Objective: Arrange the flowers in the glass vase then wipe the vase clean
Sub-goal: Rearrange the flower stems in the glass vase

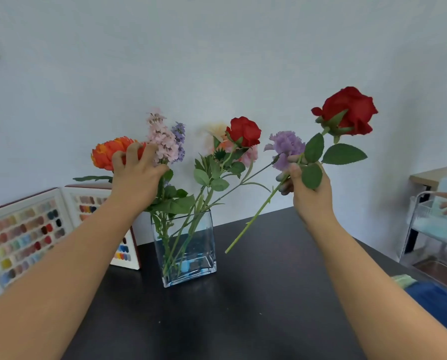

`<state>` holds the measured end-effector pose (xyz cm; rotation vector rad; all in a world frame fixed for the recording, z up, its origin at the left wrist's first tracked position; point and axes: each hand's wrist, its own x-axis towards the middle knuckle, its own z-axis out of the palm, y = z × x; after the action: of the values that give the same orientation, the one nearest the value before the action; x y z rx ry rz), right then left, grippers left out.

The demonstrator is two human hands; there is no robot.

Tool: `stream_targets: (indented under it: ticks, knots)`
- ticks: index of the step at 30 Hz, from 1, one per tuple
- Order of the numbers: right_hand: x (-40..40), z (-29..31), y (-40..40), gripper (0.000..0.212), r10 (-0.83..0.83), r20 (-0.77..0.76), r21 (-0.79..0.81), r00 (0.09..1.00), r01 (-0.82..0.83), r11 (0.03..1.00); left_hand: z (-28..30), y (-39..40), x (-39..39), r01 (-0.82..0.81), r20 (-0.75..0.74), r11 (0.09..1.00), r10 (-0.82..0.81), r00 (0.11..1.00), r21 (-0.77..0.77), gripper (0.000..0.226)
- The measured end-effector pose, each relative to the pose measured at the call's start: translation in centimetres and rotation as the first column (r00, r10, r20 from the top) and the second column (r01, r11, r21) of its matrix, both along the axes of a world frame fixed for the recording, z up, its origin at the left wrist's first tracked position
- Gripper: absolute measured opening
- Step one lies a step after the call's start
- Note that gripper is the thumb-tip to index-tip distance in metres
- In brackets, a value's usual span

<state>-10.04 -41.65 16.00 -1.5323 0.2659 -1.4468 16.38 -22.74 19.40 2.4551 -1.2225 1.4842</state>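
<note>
— Rose (349, 111), where is it sitting?
— Right hand (312, 188) is pinching its thin, stiff stem midway, right of the glass vase (186, 245).
— Left hand (136, 170)?
— Spreading fingers over the orange bloom (108, 152); light, fragile-looking.

Square clear glass vase (188, 252) upright on the black table, blue pebbles at the bottom, stems fanning out. Orange bloom (108, 152) leaning left of the vase, pink spray (162, 139) above, red rose (244, 131) upper right. Second long-stemmed red rose (349, 110) aloft, tilted, right of the vase.
</note>
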Motion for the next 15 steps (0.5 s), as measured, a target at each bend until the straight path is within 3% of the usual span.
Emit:
stream_targets:
  ticks: [3, 9, 15]
  knots:
    - [1.7, 2.5, 3.0, 0.020, 0.095, 0.053, -0.116, 0.994, -0.088, 0.989, -0.1, 0.3, -0.2, -0.024, -0.004, 1.000, 0.024, 1.000, 0.008, 0.039]
    - [5.8, 7.3, 5.7, 0.021, 0.115, 0.045, -0.265, 0.992, -0.099, 0.959, -0.3, 1.0, -0.1, -0.030, 0.026, 0.999, 0.030, 0.999, 0.013, 0.042]
    - [12.5, 8.4, 3.9, 0.012, 0.063, -0.159, -0.302, 0.985, -0.110, 0.947, -0.4, 0.9, -0.5, -0.045, 0.048, 0.998, 0.043, 0.998, 0.038, 0.042]
